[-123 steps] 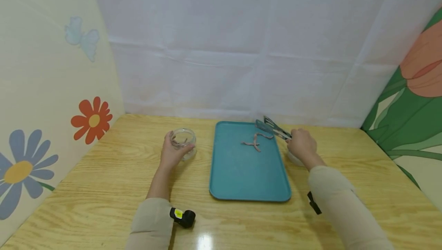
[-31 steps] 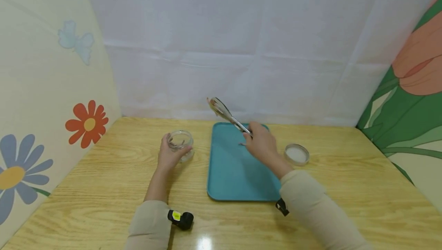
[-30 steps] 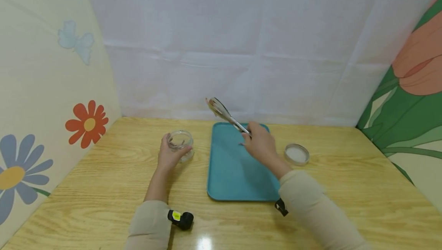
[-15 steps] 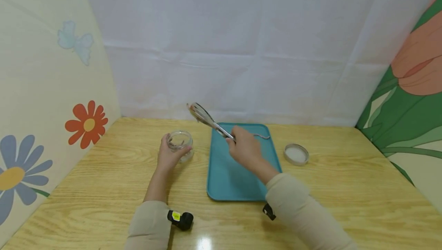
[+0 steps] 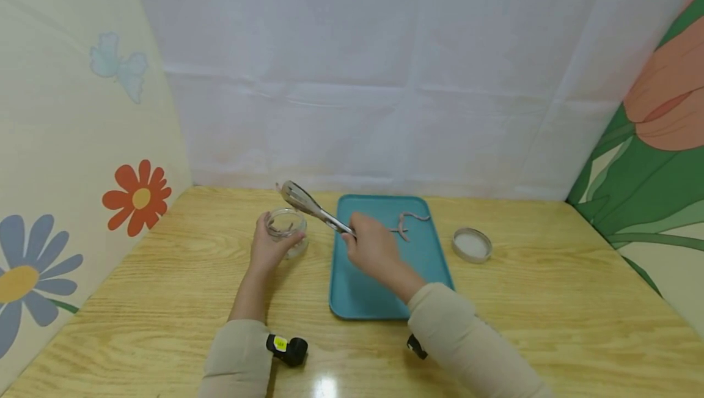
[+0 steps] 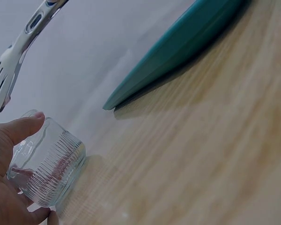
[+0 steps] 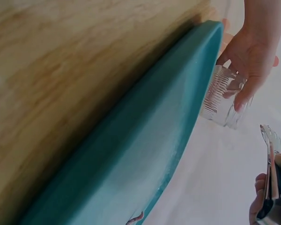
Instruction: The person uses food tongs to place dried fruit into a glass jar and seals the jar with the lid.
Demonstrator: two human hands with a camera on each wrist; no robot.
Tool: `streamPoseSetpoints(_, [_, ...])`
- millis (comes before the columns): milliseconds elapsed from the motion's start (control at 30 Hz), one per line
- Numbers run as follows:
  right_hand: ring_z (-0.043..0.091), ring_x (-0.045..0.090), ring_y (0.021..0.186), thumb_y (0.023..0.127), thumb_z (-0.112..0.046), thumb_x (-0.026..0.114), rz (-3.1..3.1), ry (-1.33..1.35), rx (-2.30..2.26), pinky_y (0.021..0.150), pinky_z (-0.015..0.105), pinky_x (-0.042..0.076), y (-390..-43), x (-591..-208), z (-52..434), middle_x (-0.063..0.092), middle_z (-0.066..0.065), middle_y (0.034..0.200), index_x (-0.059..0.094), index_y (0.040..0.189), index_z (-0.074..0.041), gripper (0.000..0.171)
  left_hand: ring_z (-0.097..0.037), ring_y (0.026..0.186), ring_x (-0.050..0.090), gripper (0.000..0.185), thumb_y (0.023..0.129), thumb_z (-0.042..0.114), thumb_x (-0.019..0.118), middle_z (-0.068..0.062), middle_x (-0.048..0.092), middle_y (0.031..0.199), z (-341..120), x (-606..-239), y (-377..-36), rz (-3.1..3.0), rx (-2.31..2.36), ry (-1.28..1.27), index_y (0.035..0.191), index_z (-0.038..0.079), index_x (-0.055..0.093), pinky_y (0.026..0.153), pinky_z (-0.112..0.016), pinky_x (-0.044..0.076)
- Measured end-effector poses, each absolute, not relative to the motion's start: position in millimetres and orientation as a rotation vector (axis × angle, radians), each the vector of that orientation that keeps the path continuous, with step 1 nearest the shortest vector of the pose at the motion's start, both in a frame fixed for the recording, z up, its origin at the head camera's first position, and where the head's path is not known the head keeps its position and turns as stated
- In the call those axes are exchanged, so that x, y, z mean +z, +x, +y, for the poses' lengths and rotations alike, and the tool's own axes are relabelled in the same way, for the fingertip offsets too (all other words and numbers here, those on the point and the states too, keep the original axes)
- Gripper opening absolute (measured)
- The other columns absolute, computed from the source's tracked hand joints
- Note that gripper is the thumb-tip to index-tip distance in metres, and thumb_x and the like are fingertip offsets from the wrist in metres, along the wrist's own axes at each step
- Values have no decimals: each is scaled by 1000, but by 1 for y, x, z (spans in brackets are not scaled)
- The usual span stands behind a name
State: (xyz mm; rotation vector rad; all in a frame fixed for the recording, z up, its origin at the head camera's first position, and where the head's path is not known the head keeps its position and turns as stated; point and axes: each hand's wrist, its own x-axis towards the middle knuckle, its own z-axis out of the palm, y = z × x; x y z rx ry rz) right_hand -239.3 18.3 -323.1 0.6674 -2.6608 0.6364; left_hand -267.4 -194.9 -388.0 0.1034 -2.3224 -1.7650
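Observation:
My left hand point(image 5: 266, 248) grips a clear ribbed glass jar point(image 6: 56, 161) that stands on the table left of the tray. Several pinkish worm-like strips lie inside the jar point(image 5: 295, 240), seen through its wall in the left wrist view. My right hand point(image 5: 375, 250) holds metal tongs point(image 5: 315, 206) by the handle. The slotted tong heads hang just above the jar's open mouth. A bit of a pinkish strip point(image 5: 278, 186) sticks out past their tip. On the teal tray point(image 5: 363, 282), more thin pinkish strips point(image 5: 403, 227) lie near the far right corner.
A round lid point(image 5: 472, 246) rests on the wooden table point(image 5: 550, 300) to the right of the tray. A white cloth point(image 5: 352, 110) hangs behind the table. Painted walls with flowers stand at both sides.
My right hand has carried the tongs from the tray's far right leftward, then down over the jar, with a strip at their tip. My left hand and the jar stay in place.

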Motion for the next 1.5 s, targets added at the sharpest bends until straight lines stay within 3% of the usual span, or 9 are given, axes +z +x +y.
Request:
streamPoseSetpoints(333, [12, 40, 52, 85, -23, 55, -2707, 648, 583, 40, 26, 33, -237, -329, 13, 41, -4, 64, 42, 74, -14, 19, -34, 121, 23, 94, 71, 27, 72, -19, 21, 135, -194, -388, -267, -2324, -1786, 134, 138, 9, 8, 96, -44, 23])
streamPoseSetpoints(1133, [12, 38, 49, 85, -27, 54, -2722, 645, 586, 39, 25, 31, -236, -335, 18, 40, -3, 62, 41, 72, -14, 23, -33, 121, 23, 93, 70, 23, 72, -18, 23, 135, -194, -387, -267, -2301, -1798, 110, 137, 7, 9, 98, -44, 19])
streamPoseSetpoints(1400, [12, 39, 50, 85, -28, 55, -2717, 610, 633, 40, 26, 31, -235, -332, 19, 41, -3, 62, 42, 71, -14, 23, -35, 119, 26, 96, 71, 25, 71, -20, 20, 136, -194, -386, -266, -2323, -1797, 116, 138, 8, 4, 97, -43, 22])
streamPoseSetpoints(1500, [12, 40, 49, 84, -28, 57, -2708, 589, 652, 40, 26, 32, -235, -330, 20, 41, -3, 61, 44, 70, -13, 23, -35, 115, 34, 96, 72, 23, 71, -21, 22, 134, -193, -387, -267, -2306, -1844, 119, 138, 9, 2, 95, -41, 26])
